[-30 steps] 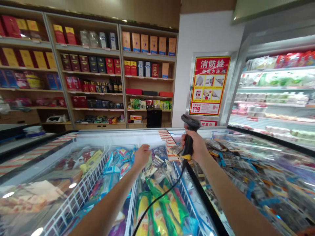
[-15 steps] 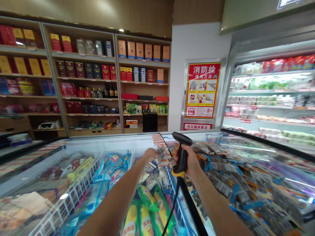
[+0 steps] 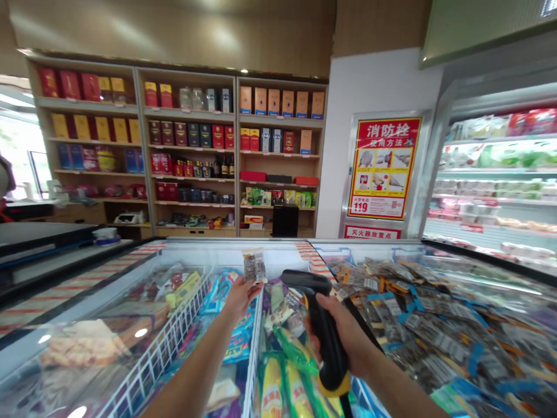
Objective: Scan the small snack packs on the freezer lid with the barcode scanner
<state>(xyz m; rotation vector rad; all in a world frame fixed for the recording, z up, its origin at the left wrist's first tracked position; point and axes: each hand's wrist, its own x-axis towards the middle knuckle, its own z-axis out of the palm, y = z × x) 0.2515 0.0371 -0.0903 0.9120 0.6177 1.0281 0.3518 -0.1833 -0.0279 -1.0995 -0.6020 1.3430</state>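
Observation:
Pinched in the fingers of my left hand (image 3: 241, 295) is a small wrapped packet (image 3: 255, 266), raised above the freezer with a printed side showing. My right hand (image 3: 342, 328) is wrapped round the grip of a black and yellow barcode scanner (image 3: 324, 331), whose head points left toward the packet. Below the scanner lie green and yellow bagged ice pops (image 3: 296, 380). Blue packages (image 3: 239, 334) fill the section under my left hand. To the right is a heap of small grey packets (image 3: 418, 313) with blue and orange edges.
White wire dividers (image 3: 174, 342) split the chest freezer, and its glass lid (image 3: 78, 290) covers the left part. Behind stand shelves (image 3: 187, 110) of boxes and bottles, a red fire hydrant sign (image 3: 385, 165) and a lit refrigerated display (image 3: 500, 191) at the right.
My left hand has moved left and lifted the packet away from the freezer's middle. The scanner has come lower and tilted, its head turned toward the packet. The view has swung left.

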